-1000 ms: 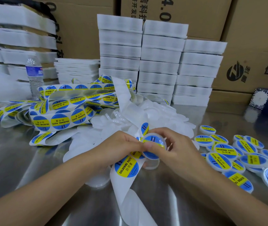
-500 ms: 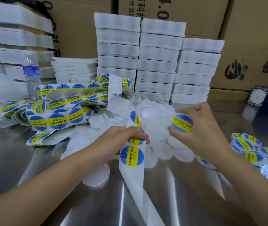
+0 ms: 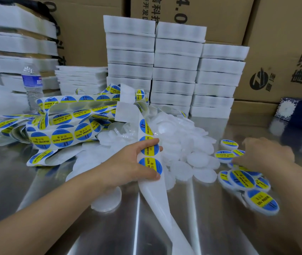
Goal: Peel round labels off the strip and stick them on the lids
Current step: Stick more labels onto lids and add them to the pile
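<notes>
My left hand (image 3: pixel 128 166) grips a white backing strip (image 3: pixel 151 166) that carries round blue-and-yellow "soldering paste" labels; the strip's bare tail hangs toward the near table edge. A heap of plain white lids (image 3: pixel 198 159) lies just right of that hand. My right hand (image 3: pixel 268 153) is blurred and sits low over the pile of labelled lids (image 3: pixel 240 179) at the right, fingertips down among them. Whether it holds a lid is hidden by the blur.
A long tangle of label strip (image 3: pixel 63 137) lies at the left on the steel table (image 3: pixel 36 190). A water bottle (image 3: pixel 32 85) stands behind it. Stacks of white foam trays (image 3: pixel 174 70) and cardboard cartons (image 3: pixel 284 52) line the back. A blue patterned box (image 3: pixel 301 116) sits far right.
My right hand carried a freshly labelled lid away from the strip and swung right, down onto the labelled pile. My left hand stayed on the strip, shifting its grip slightly.
</notes>
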### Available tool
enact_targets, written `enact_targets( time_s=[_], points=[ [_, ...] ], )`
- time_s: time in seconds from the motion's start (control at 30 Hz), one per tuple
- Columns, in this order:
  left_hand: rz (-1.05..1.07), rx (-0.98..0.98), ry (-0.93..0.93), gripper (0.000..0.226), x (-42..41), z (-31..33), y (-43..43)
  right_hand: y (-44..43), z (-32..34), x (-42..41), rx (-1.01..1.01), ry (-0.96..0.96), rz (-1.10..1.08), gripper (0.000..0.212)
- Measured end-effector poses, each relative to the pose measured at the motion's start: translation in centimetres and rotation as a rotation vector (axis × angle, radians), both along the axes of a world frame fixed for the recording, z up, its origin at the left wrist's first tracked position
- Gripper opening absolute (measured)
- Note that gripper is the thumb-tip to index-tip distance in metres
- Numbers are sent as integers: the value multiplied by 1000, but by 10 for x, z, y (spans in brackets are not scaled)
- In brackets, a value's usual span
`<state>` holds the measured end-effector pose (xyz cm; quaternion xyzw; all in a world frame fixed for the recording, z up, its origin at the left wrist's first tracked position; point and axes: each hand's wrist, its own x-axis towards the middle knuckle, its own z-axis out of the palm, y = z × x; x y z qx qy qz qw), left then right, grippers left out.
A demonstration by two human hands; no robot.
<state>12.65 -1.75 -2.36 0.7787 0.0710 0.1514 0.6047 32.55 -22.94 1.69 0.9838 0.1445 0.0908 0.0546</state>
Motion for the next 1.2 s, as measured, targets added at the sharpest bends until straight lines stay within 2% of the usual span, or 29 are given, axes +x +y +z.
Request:
enact_targets(
  time_s=[0.13,0.27,0.37,0.43,0.53,0.63,0.7,0.8,0.93,1.07,1.2],
  points=[
    [-21,32,-2,67,0,-2,0,8,-2,-5,54,-73,145,45],
    [-21,60,11,58,0,-2,0,27,-6,-28,468,-52,523,23],
    [-16,97,24,54,-1,-1,1,39,-10,-57,649,-46,821,13],
    [-18,90,28,63,-1,0,0,44,-14,-74,723,64,910,14],
    [14,69,28,80,0,-1,-1,50,-23,-89,775,267,926,18],
    [39,71,58,97,-1,-1,-1,54,-29,-92,837,378,945,23],
    [53,133,78,83,-2,0,0,55,-30,-93,901,405,957,26],
    [65,178,75,44,-2,2,0,55,-30,-94,929,369,979,24],
    [13,165,83,19,-2,0,1,54,-27,-96,952,253,1024,25],
    [26,194,96,10,-2,-1,1,53,-26,-96,937,175,1071,32],
    [16,222,106,9,0,-3,1,55,-30,-99,898,147,1087,18]
  ],
)
